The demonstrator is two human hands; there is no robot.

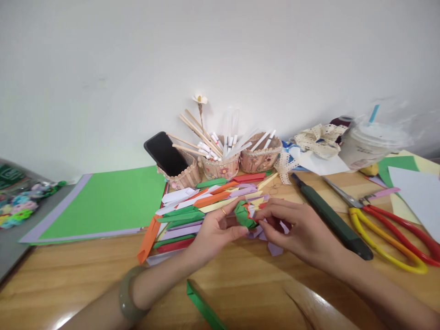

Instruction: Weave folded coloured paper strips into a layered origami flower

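Observation:
Between my hands, just above the table, is a small folded-paper piece (242, 214), green outside with orange, white and red inside. My left hand (217, 229) grips its left side between thumb and fingers. At its right edge, my right hand (292, 227) pinches with thumb and forefinger; what lies in that pinch is too small to make out. Purple folded paper (275, 249) sticks out below my right fingers. Behind and left of my left hand lies a pile of folded paper strips (185, 214) in several colours. A single green strip (204, 305) rests nearer me.
Green sheets (103, 201) lie at left. Decorated baskets (220, 167) hold sticks, pens and a phone (167, 153) along the wall. On the right are a dark green cutter (332, 215), scissors (388, 229) with red and yellow handles, and a lidded cup (369, 144).

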